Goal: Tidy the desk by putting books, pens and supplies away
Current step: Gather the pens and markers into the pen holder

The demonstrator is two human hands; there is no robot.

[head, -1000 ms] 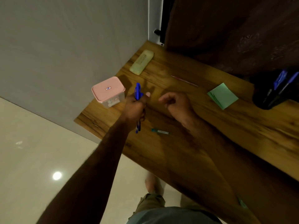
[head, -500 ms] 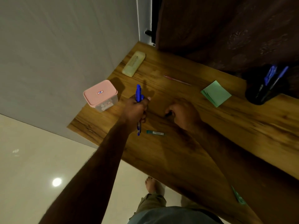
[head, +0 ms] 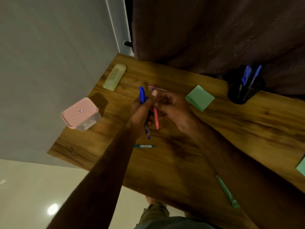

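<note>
Above the middle of the wooden counter (head: 247,129), both hands meet, fingers curled. The left hand (head: 142,111) is clenched round a blue pen (head: 142,95), which stands nearly upright in the fist, its cap above the knuckles and its tip below the wrist. The right hand (head: 173,108) grasps a pink pen (head: 156,119) by its upper part; the pen hangs between the two hands, just beside the blue one, clear of the counter. Whether the left thumb also touches the pink pen cannot be told.

On the counter: a teal pen (head: 144,146) lies near the left forearm; a green pen (head: 227,192) lies at the near right; a thin pink stick (head: 160,88) lies just beyond the hands. A pad of green notes (head: 200,97) sits right of the hands. A black pen holder (head: 242,95) with blue pens stands at the far right. A pink-lidded box (head: 80,113) and a pale yellow case (head: 114,77) occupy the left edge.
</note>
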